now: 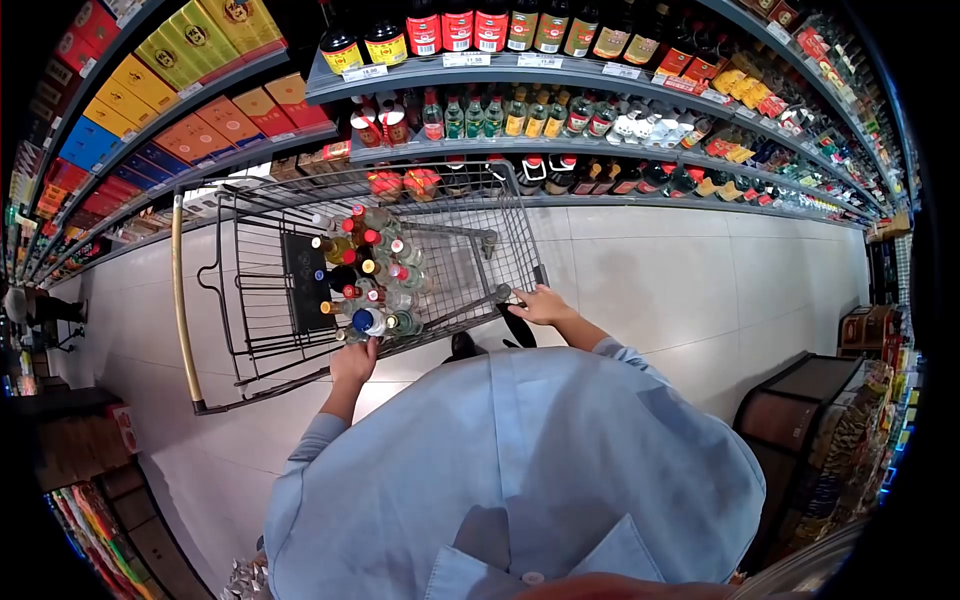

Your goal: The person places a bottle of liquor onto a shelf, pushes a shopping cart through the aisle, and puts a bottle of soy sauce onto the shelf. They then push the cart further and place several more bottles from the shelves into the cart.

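Note:
A wire shopping cart (270, 375) stands sideways in front of me, its yellowish handle (181, 300) to the left. Inside it, several glass bottles (392, 297) with red, yellow, white and blue caps stand close together. My left hand (353, 364) is closed on the cart's near side rim, just below a bottle with a blue cap (363, 320). Farther right, my right hand (543, 306) grips the cart's near rim by its front corner; part of its fingers is hard to make out. Neither hand holds a bottle.
Shelves of sauce and liquor bottles (550, 115) run along the far side. Boxed goods (205, 125) fill the shelves at left. A dark display stand (795, 400) is at right, another wooden one (80, 440) at lower left. A person (42, 305) shows at the far left.

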Tool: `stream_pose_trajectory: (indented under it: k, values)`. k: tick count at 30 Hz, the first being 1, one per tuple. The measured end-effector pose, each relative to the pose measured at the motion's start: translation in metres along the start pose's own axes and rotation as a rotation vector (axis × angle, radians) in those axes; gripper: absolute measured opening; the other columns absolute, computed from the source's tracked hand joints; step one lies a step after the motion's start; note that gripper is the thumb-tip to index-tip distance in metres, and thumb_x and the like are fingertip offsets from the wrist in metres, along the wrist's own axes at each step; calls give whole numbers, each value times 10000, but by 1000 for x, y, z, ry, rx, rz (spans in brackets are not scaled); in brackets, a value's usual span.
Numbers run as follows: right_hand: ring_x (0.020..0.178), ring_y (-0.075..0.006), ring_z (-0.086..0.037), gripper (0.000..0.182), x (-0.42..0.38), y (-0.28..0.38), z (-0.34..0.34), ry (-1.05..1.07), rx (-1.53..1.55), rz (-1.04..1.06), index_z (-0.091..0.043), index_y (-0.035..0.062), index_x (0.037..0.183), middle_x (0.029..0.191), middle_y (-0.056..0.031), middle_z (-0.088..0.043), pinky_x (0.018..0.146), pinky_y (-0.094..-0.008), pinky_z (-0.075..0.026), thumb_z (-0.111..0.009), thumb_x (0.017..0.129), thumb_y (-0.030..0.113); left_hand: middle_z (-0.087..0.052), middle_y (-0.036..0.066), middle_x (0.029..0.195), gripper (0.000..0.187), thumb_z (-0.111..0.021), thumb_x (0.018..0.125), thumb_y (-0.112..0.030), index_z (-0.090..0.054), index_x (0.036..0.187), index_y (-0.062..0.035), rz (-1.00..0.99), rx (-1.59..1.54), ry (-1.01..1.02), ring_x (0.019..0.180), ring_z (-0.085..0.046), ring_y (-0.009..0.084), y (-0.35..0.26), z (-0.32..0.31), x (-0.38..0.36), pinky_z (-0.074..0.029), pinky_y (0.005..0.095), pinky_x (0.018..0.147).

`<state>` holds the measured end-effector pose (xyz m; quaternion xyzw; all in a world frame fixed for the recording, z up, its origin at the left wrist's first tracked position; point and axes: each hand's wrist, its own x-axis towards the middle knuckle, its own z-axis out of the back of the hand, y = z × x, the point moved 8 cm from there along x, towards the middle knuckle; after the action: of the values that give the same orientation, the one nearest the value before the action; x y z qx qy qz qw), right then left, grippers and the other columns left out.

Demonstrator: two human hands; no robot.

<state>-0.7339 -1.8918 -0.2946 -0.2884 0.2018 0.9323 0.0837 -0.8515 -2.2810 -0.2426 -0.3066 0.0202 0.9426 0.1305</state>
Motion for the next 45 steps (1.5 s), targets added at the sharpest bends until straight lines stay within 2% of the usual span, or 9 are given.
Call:
stream_pose_trajectory:
  k: [3,7,14,22,29,31,33,36,45]
  values:
    - [1016,-333,-544,806,-11,-1,12,42,-132,220,-415,158,1296,987,-175,-630,1002,-398,-310,-553,689,669,-657,175,837,564,-278,908,-490,-675,870,-91,-4,27,-26,798,-637,347,-13,4,-1,-498,470,690]
    - [1098,-301,-497,1039,-24,-11,29,-12,-327,215,-263,166,1384,1126,-123,-555,1045,-399,-278,-796,537,444,-660,167,850,566,-270,907,-500,-683,890,-114,-20,-21,-30,815,-636,343,-39,21,-10,-495,455,712]
    - [1063,-305,-503,786,-33,-25,41,-40,-333,259,-422,134,1243,1074,-116,-557,992,-423,-327,-786,571,321,-662,155,894,559,-279,907,-492,-683,905,-105,-1,-6,6,862,-631,326,-62,33,-20,-494,443,746]
    - [1129,-270,-472,355,-70,-19,38,-86,-329,82,-479,103,1158,1146,-100,-536,1038,-388,-279,-513,809,165,-651,146,980,598,-250,897,-529,-668,985,-110,-47,1,82,935,-615,317,-61,37,-40,-481,431,799]
    - [1152,-247,-461,319,-101,-11,41,-132,-376,-24,-485,102,1148,1182,-86,-525,1054,-387,-253,-401,843,142,-626,152,1063,669,-197,894,-569,-646,1046,-96,-151,3,198,1025,-578,316,-61,35,-55,-448,428,864]
    - [1158,-286,-439,414,-104,-7,34,-213,-352,-18,-467,76,1143,1164,-114,-525,1040,-409,-270,-593,767,196,-632,160,1040,664,-216,887,-568,-655,1021,-88,-157,-20,171,1009,-583,327,-56,32,-56,-448,433,859]
    - [1179,-304,-419,452,-115,-1,36,-207,-364,-59,-457,74,1158,1193,-126,-502,1044,-417,-262,-612,753,202,-640,161,1014,659,-232,881,-565,-661,1002,-80,-147,-47,170,990,-590,335,-55,36,-62,-450,432,853]
    - [1229,-303,-383,347,-142,12,40,-301,-376,-125,-469,92,1177,1245,-137,-475,1053,-417,-254,-430,837,148,-635,187,1002,652,-239,884,-557,-655,997,-68,-162,-61,157,981,-591,343,-53,38,-70,-455,435,849]
    - [1269,-317,-309,627,-176,43,35,-376,-267,-217,-384,35,1230,1296,-173,-398,1055,-430,-252,-670,693,191,-646,178,969,597,-308,862,-523,-672,941,-56,-210,-83,117,939,-610,345,-52,55,-95,-470,426,829]
